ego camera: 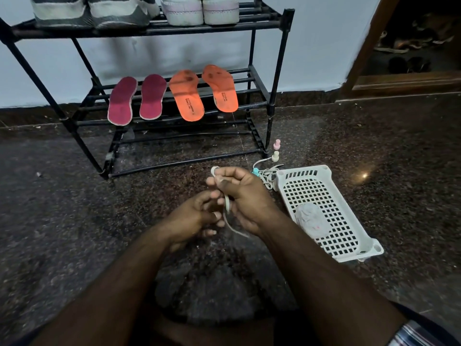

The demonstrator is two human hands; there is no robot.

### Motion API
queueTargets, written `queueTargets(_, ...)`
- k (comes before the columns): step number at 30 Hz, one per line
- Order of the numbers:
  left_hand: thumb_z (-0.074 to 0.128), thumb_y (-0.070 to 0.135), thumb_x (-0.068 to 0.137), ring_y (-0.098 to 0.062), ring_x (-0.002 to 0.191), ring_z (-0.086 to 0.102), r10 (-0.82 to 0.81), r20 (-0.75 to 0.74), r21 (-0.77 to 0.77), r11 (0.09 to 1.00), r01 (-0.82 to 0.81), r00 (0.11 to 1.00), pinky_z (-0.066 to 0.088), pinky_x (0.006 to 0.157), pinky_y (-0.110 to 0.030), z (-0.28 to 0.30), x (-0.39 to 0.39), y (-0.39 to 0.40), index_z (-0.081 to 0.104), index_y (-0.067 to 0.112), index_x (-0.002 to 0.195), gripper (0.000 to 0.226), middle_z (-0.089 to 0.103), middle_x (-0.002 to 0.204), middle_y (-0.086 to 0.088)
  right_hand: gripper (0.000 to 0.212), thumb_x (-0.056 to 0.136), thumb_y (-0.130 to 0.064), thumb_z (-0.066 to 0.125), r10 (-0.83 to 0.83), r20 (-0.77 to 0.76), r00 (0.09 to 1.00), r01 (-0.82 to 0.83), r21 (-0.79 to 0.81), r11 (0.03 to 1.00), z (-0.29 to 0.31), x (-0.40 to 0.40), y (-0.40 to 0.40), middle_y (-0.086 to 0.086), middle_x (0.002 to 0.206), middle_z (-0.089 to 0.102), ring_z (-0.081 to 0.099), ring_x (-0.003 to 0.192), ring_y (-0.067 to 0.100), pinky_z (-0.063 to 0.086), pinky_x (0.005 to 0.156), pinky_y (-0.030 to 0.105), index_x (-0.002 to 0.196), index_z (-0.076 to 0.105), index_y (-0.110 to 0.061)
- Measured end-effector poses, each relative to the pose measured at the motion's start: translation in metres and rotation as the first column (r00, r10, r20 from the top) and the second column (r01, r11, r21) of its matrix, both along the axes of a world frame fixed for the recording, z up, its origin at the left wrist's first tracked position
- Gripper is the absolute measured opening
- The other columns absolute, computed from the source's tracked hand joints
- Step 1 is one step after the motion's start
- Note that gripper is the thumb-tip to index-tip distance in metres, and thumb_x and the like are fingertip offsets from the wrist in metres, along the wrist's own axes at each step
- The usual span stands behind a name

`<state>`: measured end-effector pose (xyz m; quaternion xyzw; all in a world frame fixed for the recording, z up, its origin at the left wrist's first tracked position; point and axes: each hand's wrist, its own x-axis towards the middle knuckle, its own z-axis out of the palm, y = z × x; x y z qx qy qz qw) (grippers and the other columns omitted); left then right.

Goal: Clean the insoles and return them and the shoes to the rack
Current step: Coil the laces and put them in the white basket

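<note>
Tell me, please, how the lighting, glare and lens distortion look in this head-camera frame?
Head view: dim overall, with the floor dark and speckled; one small bright glare spot on the floor right of the basket; wide-angle bending bows the rack posts outward; the hands, left and right, are slightly soft, while the orange insoles stay legible.

rack (270,93) bearing insoles (185,94), shoes (119,11)
</note>
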<state>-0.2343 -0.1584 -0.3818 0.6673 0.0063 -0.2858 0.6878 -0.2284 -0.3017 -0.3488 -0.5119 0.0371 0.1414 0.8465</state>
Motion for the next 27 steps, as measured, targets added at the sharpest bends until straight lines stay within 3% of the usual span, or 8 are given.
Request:
queueTargets(4,0.055,0.01,0.1,-0.008,0.066,0.065,-0.001,0.007,-0.02,1.0,0.001,1.0,0.051,0.059,-0.017,0.004,-0.003,-0.009,0.065,0.011,0.095,0.011,0.069,0.079,-0.004,0.009,0.093,-0.002,0.06,-0.061,0.061,0.996,0.065,-0.068,0.996,0.003,0.006,-0.001,0.012,0.091,0.072,0.066,0.069,0.015,0.054,0.056,0.023,0.099,0.064,-0.007)
queueTargets(7,0.049,0.011,0.101,-0.009,0.053,0.055,0.164,-0.024,-0.136,0.977,-0.166,0.986,0.046,0.05,-0.016,0.01,0.007,0.003,0.067,0.009,0.091,0.021,0.058,0.068,-0.003,0.022,0.091,0.003,0.057,-0.004,0.23,0.973,0.119,-0.487,0.865,-0.006,0.014,-0.029,0.01,0.103,0.071,0.064,0.075,0.01,0.05,0.061,0.026,0.105,0.065,-0.013)
queueTargets(11,0.053,0.019,0.092,-0.011,0.048,0.04,0.219,-0.042,-0.381,0.899,-0.218,0.975,0.034,0.046,-0.021,0.022,0.011,0.016,0.067,0.008,0.087,0.019,0.041,0.058,0.0,0.035,0.087,-0.005,0.057,0.527,0.002,0.85,-0.126,-0.97,0.207,-0.038,0.009,-0.039,0.002,0.109,0.069,0.064,0.091,0.018,0.049,0.073,0.022,0.112,0.067,-0.026)
queueTargets(15,0.046,0.019,0.096,-0.008,0.04,0.027,0.406,-0.008,-0.345,0.856,-0.384,0.914,0.02,0.041,-0.019,0.021,0.021,0.034,0.068,0.014,0.079,0.028,0.032,0.05,0.006,0.022,0.089,-0.022,0.057,0.408,-0.127,0.904,-0.084,-0.989,-0.12,-0.054,0.012,-0.054,0.012,0.102,0.069,0.065,0.098,0.029,0.052,0.084,0.032,0.108,0.067,-0.018)
queueTargets(17,0.052,0.019,0.098,-0.009,0.045,0.039,0.439,0.181,-0.033,0.897,-0.441,0.88,0.028,0.045,-0.021,0.015,0.022,0.041,0.073,0.021,0.088,0.023,0.048,0.058,0.008,0.018,0.092,-0.027,0.056,0.304,-0.021,0.953,0.003,-0.997,-0.079,-0.053,0.015,-0.06,0.007,0.092,0.069,0.066,0.091,0.028,0.05,0.074,0.031,0.103,0.066,-0.018)
queueTargets(19,0.068,0.015,0.091,-0.008,0.063,0.06,0.192,0.326,0.264,0.922,-0.284,0.926,0.046,0.06,-0.024,0.009,0.017,0.034,0.071,0.031,0.108,0.023,0.067,0.076,0.01,0.015,0.093,-0.03,0.058,0.26,0.141,0.955,0.107,-0.984,0.142,-0.044,0.013,-0.047,-0.002,0.082,0.068,0.065,0.079,0.019,0.045,0.065,0.027,0.1,0.069,-0.022)
queueTargets(22,0.078,0.014,0.079,-0.004,0.079,0.065,-0.137,0.335,0.257,0.965,0.049,0.932,0.052,0.075,-0.023,-0.006,0.009,0.011,0.067,0.021,0.111,0.035,0.073,0.091,0.003,0.012,0.091,-0.03,0.064,0.306,0.257,0.917,0.117,-0.904,0.411,-0.029,0.008,-0.015,-0.005,0.079,0.07,0.064,0.072,0.013,0.049,0.065,0.03,0.092,0.071,-0.021)
queueTargets(27,0.066,0.018,0.089,-0.014,0.077,0.061,-0.157,0.371,0.401,0.916,-0.006,0.915,0.051,0.071,-0.031,-0.013,0.019,0.018,0.072,0.009,0.097,0.014,0.073,0.089,-0.019,0.013,0.089,-0.033,0.068,0.326,0.306,0.895,0.108,-0.855,0.507,-0.016,0.003,-0.01,-0.008,0.081,0.07,0.064,0.073,0.009,0.051,0.068,0.029,0.095,0.07,-0.021)
